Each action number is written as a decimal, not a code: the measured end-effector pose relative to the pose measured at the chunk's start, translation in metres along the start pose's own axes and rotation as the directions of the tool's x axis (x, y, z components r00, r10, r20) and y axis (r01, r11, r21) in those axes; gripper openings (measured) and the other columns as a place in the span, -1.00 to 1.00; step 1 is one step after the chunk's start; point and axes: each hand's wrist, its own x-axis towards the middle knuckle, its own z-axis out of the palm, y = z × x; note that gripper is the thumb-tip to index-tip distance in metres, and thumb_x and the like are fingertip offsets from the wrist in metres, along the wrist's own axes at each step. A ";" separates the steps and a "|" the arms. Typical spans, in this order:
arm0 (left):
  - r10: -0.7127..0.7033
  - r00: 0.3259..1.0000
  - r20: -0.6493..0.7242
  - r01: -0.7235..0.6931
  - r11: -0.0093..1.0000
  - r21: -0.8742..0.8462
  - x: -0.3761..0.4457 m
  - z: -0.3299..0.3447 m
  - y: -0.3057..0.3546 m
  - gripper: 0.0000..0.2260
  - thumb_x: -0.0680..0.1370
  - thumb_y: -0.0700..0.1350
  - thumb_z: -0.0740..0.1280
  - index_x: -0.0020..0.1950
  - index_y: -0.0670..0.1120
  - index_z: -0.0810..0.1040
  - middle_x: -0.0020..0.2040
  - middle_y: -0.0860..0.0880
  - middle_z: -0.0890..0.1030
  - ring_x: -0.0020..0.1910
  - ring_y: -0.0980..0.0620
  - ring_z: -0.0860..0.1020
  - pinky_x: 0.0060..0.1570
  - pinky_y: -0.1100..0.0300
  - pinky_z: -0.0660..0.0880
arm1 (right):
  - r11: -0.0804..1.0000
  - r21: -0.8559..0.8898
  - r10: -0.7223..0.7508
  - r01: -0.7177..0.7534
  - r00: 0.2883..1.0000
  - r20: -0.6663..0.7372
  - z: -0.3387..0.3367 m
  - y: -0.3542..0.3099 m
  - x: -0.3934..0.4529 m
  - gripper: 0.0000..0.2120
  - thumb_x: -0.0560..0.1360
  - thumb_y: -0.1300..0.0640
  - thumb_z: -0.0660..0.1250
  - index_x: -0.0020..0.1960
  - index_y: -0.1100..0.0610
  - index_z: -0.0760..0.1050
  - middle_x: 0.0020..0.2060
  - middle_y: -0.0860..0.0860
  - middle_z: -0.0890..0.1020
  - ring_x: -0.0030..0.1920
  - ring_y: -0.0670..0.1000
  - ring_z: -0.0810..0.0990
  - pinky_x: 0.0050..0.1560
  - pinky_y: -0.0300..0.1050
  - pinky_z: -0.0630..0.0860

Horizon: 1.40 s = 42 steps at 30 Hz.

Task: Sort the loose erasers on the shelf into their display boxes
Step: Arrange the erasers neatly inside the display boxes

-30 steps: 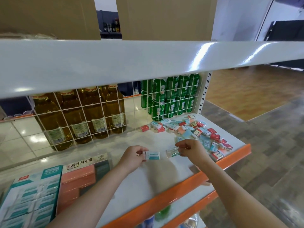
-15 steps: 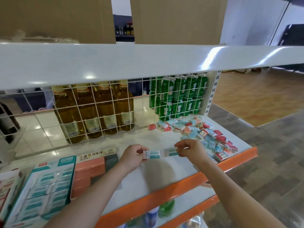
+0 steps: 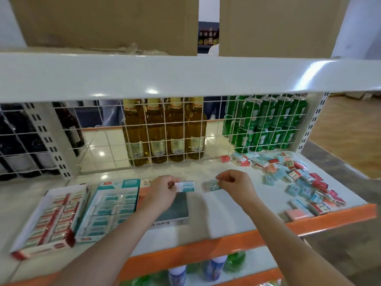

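My left hand [image 3: 162, 191] pinches a teal-and-white eraser [image 3: 185, 186] above the shelf. My right hand [image 3: 237, 185] pinches a second teal eraser [image 3: 210, 185] just to its right; the two erasers are a short gap apart. A heap of loose erasers [image 3: 296, 180], teal, red and salmon, lies at the shelf's right end. On the left stand three display boxes: a red one [image 3: 51, 215], a teal one [image 3: 111, 205] filled with teal erasers, and a salmon one [image 3: 175, 209] partly under my left forearm.
The white shelf [image 3: 222, 215] has an orange front lip [image 3: 206, 250]. A wire grid [image 3: 165, 133] backs it, with yellow bottles [image 3: 165, 131] and green cans [image 3: 266, 122] behind. An upper shelf [image 3: 185, 75] with cardboard boxes overhangs. More bottles stand on the shelf below.
The view has swung left, bringing the red box into sight. Both hands have shifted left together, each keeping its eraser, and now hover over the salmon box's right edge.
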 end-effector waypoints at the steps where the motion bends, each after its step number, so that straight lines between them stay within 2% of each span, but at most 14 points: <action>1: -0.013 1.000 -0.018 0.013 1.000 -0.005 -0.001 -0.007 -0.006 -0.78 0.58 -0.17 0.24 0.19 0.00 0.55 0.23 0.02 0.54 0.08 0.10 0.49 -0.14 0.37 0.43 | 1.000 -0.003 -0.006 0.006 1.000 0.018 0.008 -0.005 0.000 -0.87 0.46 0.33 0.33 -0.06 0.16 0.59 -0.18 -0.02 0.58 -0.15 -0.09 0.51 -0.38 -0.46 0.40; 3: -0.037 0.998 -0.044 0.037 0.999 0.012 -0.004 -0.023 -0.021 -0.78 0.58 -0.17 0.25 0.19 0.00 0.55 0.23 0.01 0.54 0.16 0.07 0.49 0.06 0.25 0.46 | 1.000 -0.018 -0.017 0.018 0.999 0.051 0.028 -0.016 -0.001 -0.88 0.48 0.30 0.33 -0.05 0.14 0.60 -0.10 0.00 0.58 -0.03 -0.04 0.52 -0.30 -0.41 0.44; 5: -0.067 0.996 -0.060 0.069 0.997 0.034 -0.005 -0.040 -0.037 -0.77 0.58 -0.18 0.24 0.20 0.00 0.54 0.25 0.01 0.53 0.21 0.06 0.48 0.16 0.21 0.44 | 0.998 -0.041 -0.036 0.039 0.997 0.062 0.048 -0.026 -0.001 -0.89 0.48 0.27 0.34 -0.08 0.10 0.59 -0.09 0.01 0.60 -0.04 -0.03 0.53 -0.28 -0.38 0.45; 8: -0.097 0.991 -0.089 0.101 0.994 0.044 -0.008 -0.063 -0.061 -0.77 0.59 -0.19 0.22 0.20 -0.03 0.54 0.24 -0.02 0.55 0.18 0.05 0.50 0.11 0.23 0.43 | 0.995 -0.064 -0.065 0.072 0.992 0.111 0.079 -0.039 0.000 -0.90 0.49 0.24 0.33 -0.08 0.07 0.56 -0.17 -0.07 0.57 -0.18 -0.14 0.52 -0.28 -0.38 0.44; 11: -0.122 0.986 -0.111 0.129 0.989 0.067 -0.010 -0.087 -0.080 -0.77 0.58 -0.18 0.23 0.20 -0.02 0.55 0.23 -0.01 0.54 0.10 0.07 0.51 -0.04 0.32 0.42 | 0.995 -0.079 -0.051 0.065 0.985 0.167 0.107 -0.051 -0.003 -0.90 0.50 0.24 0.30 -0.05 0.07 0.54 -0.19 -0.12 0.54 -0.19 -0.16 0.51 -0.20 -0.28 0.53; 13: -0.137 0.985 -0.106 0.146 0.986 0.078 -0.012 -0.101 -0.094 -0.77 0.57 -0.19 0.25 0.19 -0.03 0.56 0.24 -0.01 0.54 0.16 0.04 0.51 0.09 0.23 0.43 | 0.992 -0.091 -0.064 0.082 0.980 0.187 0.123 -0.057 -0.005 -0.86 0.49 0.26 0.30 0.00 0.10 0.55 -0.15 -0.08 0.56 -0.11 -0.07 0.55 -0.07 -0.16 0.58; 16: -0.151 0.984 -0.093 0.158 0.984 0.077 -0.013 -0.117 -0.114 -0.78 0.56 -0.21 0.26 0.17 -0.05 0.58 0.23 -0.06 0.55 0.19 0.00 0.51 0.24 0.11 0.43 | 0.991 -0.100 -0.067 0.090 0.975 0.213 0.145 -0.064 -0.008 -0.82 0.48 0.26 0.29 0.05 0.10 0.55 -0.07 -0.03 0.60 -0.11 -0.07 0.53 -0.29 -0.33 0.51; 18: -0.158 0.984 -0.082 0.165 0.983 0.081 -0.013 -0.124 -0.122 -0.79 0.55 -0.20 0.28 0.16 -0.06 0.58 0.22 -0.05 0.56 0.17 0.00 0.53 0.20 0.11 0.45 | 0.989 -0.116 -0.060 0.091 0.968 0.242 0.157 -0.067 -0.009 -0.81 0.50 0.26 0.27 0.09 0.12 0.54 -0.04 -0.03 0.59 -0.12 -0.09 0.51 -0.35 -0.41 0.42; 21: -0.150 0.987 -0.055 0.155 0.983 0.101 -0.012 -0.128 -0.130 -0.82 0.52 -0.15 0.32 0.11 -0.04 0.57 0.18 -0.02 0.58 0.09 0.06 0.52 0.08 0.18 0.47 | 0.985 -0.150 -0.042 0.085 0.962 0.270 0.174 -0.070 -0.009 -0.83 0.52 0.23 0.27 0.09 0.11 0.54 -0.02 0.00 0.60 -0.17 -0.11 0.52 -0.32 -0.36 0.43; 25: -0.143 0.990 -0.010 0.143 0.981 0.130 -0.005 -0.129 -0.137 -0.83 0.52 -0.15 0.31 0.10 -0.04 0.56 0.16 -0.02 0.58 0.09 0.05 0.53 0.05 0.20 0.48 | 0.976 -0.211 0.009 0.053 0.959 0.283 0.192 -0.069 -0.008 -0.91 0.51 0.18 0.29 -0.02 0.04 0.52 -0.10 -0.05 0.60 -0.24 -0.13 0.54 -0.28 -0.29 0.52; 29: -0.120 0.992 0.040 0.111 0.979 0.172 0.002 -0.126 -0.141 -0.85 0.55 -0.12 0.28 0.10 -0.02 0.55 0.16 0.00 0.56 0.02 0.10 0.49 -0.02 0.25 0.43 | 0.973 -0.222 0.020 0.060 0.940 0.342 0.201 -0.070 -0.008 -0.88 0.54 0.18 0.27 0.06 0.10 0.53 -0.10 -0.08 0.54 -0.28 -0.22 0.47 -0.55 -0.50 0.34; 31: -0.090 0.994 0.067 0.075 0.977 0.201 0.004 -0.124 -0.143 -0.83 0.55 -0.14 0.27 0.13 -0.04 0.55 0.17 -0.02 0.55 0.04 0.10 0.49 -0.01 0.28 0.38 | 0.963 -0.253 0.000 0.094 0.937 0.348 0.202 -0.071 -0.007 -0.86 0.54 0.17 0.26 0.07 0.09 0.53 -0.06 -0.06 0.56 -0.29 -0.24 0.47 -0.56 -0.50 0.32; 36: -0.022 0.993 0.115 -0.011 0.960 0.278 0.009 -0.127 -0.145 -0.82 0.57 -0.15 0.25 0.11 -0.09 0.59 0.14 -0.05 0.54 0.04 0.06 0.49 -0.02 0.29 0.38 | 0.860 -0.442 -0.076 0.254 0.921 0.382 0.202 -0.080 -0.006 -0.80 0.54 0.13 0.26 0.13 0.09 0.56 0.10 -0.01 0.53 -0.14 -0.12 0.45 -0.35 -0.43 0.30; 42: 0.050 0.975 0.214 -0.113 0.949 0.294 0.009 -0.126 -0.145 -0.81 0.58 -0.15 0.22 0.12 -0.07 0.59 0.11 -0.01 0.57 -0.05 0.13 0.49 -0.10 0.34 0.41 | 0.785 -0.513 -0.069 0.347 0.872 0.484 0.207 -0.086 -0.004 -0.83 0.52 0.17 0.28 0.10 0.12 0.54 0.08 0.01 0.51 -0.02 -0.04 0.49 -0.04 -0.24 0.46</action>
